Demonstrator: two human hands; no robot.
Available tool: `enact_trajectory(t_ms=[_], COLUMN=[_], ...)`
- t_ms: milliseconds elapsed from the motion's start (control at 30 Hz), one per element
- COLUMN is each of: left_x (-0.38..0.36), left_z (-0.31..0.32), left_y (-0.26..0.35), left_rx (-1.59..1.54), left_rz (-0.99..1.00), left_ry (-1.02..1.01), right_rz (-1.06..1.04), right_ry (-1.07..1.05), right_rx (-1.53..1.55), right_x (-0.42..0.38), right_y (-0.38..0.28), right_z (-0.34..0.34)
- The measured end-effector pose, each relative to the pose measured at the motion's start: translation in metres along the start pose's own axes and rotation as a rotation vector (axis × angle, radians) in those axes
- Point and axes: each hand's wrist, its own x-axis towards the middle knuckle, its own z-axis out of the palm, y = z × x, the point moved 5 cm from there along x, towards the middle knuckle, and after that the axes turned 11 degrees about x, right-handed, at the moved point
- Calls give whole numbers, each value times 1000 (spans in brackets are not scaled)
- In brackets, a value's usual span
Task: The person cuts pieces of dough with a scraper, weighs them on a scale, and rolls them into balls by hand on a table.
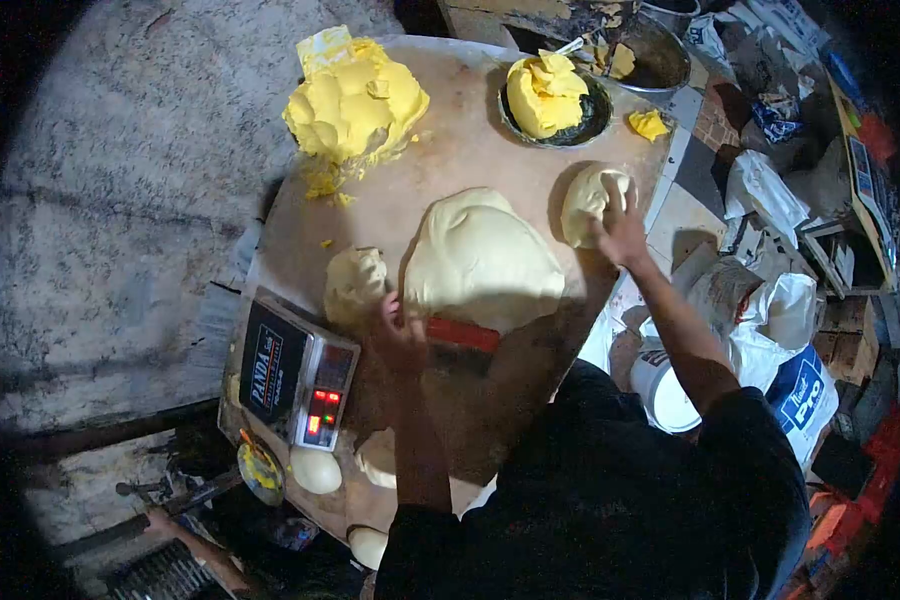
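A large mound of pale dough lies in the middle of the table. My right hand rests with spread fingers on a smaller dough lump near the right edge. On the other side, my left hand hovers low with its fingers apart, fingertips right by another dough lump. Between that hand and the big mound, a flat red tool lies partly in shadow at the mound's front edge. A digital scale with lit red digits stands to the left of my left forearm.
Yellow fat is heaped at the back left; more fills a dark bowl at the back right. Round dough balls sit near the front left edge. Another person's arm shows lower left. Sacks and a white bucket stand right.
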Motion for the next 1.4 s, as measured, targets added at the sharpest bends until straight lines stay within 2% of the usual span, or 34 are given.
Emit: enact_trajectory(t_ms=[67, 100, 233, 267, 333, 367, 400, 433, 467, 500, 567, 600, 633, 700, 733, 800, 833, 900, 933, 967, 1067, 1100, 1133, 1167, 1233, 1267, 1333, 1400], left_x=[-24, -36, -109, -136, -205, -225, -242, -257, -265, -267, -286, -314, -331, -301, -278, -229, -202, -146, -121, -97, -41, -31, -23, -24, -22, -20, -27, -47], left_z=[2, -4, -63, -72, -79, -90, -109, -129, -152, -176, -175, -144, -127, -132, -129, -113, -97, -67, -50, -30, 59, 90, 134, 171, 206, 199, 172, 132], left_y=[-5, -9, -30, -49, -94, -96, -87, -77, -65, -50, -77, -130, -158, -141, -125, -88, -62, -3, 26, 53, 133, 158, 173, 177, 169, 154, 122, 92], left_rx=[-57, -86, -22, -79, -195, -182, -168, -155, -165, -173, -192, -198, -204, -258, -243, -173, -118, -231, -241, -249, 76, 225, 411, 610, 457, 229, 6, 11], left_rz=[4, -1, -47, -86, -166, -239, -313, -384, -415, -442, -466, -465, -461, -448, -401, -271, -192, -43, -41, -40, 125, 168, 171, 183, 159, 163, 162, 157], left_ry=[2, 9, 115, 168, 280, 290, 292, 291, 302, 312, 373, 409, 432, 423, 398, 341, 316, 302, 245, 188, -169, -286, -283, -258, -182, -254, -331, -341], right_rz=[-93, 5, -29, -502, -732, -633, -643, -739, -566, -498, -372, -349, -364, -380, -435, -547, -531, -494, -202, 88, 23, -110, -169, -229, -235, -351, -398, 48], right_ry=[56, -61, 255, 539, 22, -160, -431, -538, -580, -406, -34, -99, -126, -162, -293, -443, -481, -561, -599, -550, -203, -53, 18, 84, 62, 12, -156, -444], right_rx=[-211, -144, -623, -544, 158, 78, -60, -275, -194, -287, -452, -522, -532, -549, -546, -257, -101, 213, 520, 844, -8, -35, 360, 3, -38, -31, -45, -79], right_x=[-7, 4, -5, -15, -71, -109, -153, -192, -212, -221, -225, -233, -237, -232, -231, -229, -231, -233, -244, -256, -253, -245, -216, -200, -159, -138, -95, -73], right_y=[0, -9, -107, -127, -166, -162, -153, -150, -150, -139, -120, -124, -127, -126, -119, -107, -90, -53, -56, -65, 24, 29, 37, -6, -39, -65, -98, -113], right_z=[23, 22, -19, -12, 45, 96, 148, 187, 209, 231, 269, 276, 278, 273, 273, 259, 245, 220, 181, 138, 39, 4, -35, -58, -63, -56, -9, 62])
